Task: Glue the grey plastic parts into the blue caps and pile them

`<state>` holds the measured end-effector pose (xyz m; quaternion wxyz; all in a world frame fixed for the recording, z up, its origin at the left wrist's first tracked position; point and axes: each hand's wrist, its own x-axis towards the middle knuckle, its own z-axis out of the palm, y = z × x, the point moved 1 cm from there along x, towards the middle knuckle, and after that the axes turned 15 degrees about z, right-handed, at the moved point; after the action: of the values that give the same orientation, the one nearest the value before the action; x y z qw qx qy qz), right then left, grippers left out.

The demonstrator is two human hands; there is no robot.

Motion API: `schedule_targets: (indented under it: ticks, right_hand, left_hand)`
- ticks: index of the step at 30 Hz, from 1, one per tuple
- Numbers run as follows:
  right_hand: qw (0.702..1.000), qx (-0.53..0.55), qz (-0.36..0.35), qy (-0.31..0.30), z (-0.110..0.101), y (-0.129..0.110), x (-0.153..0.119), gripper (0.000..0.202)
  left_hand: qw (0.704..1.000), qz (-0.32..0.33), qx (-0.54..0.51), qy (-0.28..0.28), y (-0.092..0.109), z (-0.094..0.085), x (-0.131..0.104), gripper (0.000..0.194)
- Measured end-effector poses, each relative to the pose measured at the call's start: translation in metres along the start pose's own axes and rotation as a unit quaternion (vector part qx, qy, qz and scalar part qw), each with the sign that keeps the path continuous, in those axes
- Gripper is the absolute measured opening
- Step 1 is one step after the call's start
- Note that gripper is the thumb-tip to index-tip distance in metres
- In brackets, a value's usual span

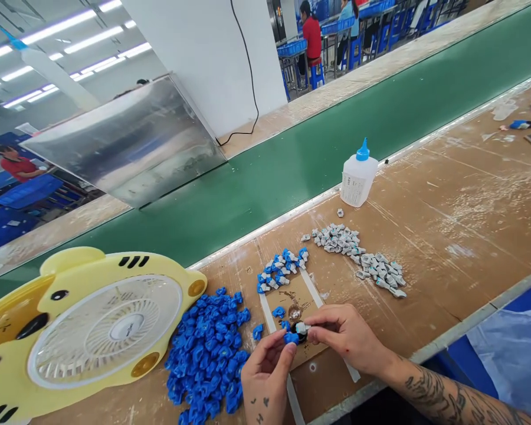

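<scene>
My left hand (268, 372) pinches a small blue plastic piece (291, 338) between thumb and fingertips. Close against it on the right, my right hand (347, 336) grips a small grey piece (301, 328). Whether the two pieces touch I cannot tell. Just behind them a small dark round cap or dish (297, 337) is partly hidden by my fingers. A few loose blue pieces (278, 311) lie near my left fingertips. Left of that hand spreads a large heap of blue pieces (210, 348).
Beyond my hands lies a cluster of joined blue-and-grey pieces (279, 270), with grey pieces (340, 241) to its right. A white bottle with a blue nozzle (358, 180) stands by the green conveyor belt (292, 171). A yellow animal-shaped fan (92, 319) fills the left. People sit in the background.
</scene>
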<state>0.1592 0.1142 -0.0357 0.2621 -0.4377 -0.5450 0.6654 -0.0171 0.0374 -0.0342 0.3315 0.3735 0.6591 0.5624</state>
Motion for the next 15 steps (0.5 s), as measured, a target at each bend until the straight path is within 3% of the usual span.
schedule_targets:
  ticks: [8,15]
  right_hand:
    - [0.995,-0.061,-0.077,-0.004,0.005,-0.015,-0.002,0.029]
    - [0.993,-0.081,-0.087,0.004,0.014,-0.016,0.004,0.028]
  left_hand:
    - [0.997,-0.01,-0.071,0.041,0.007,0.015,-0.003,0.038]
    - [0.992,-0.026,-0.113,0.059,0.011,0.019,0.001,0.039]
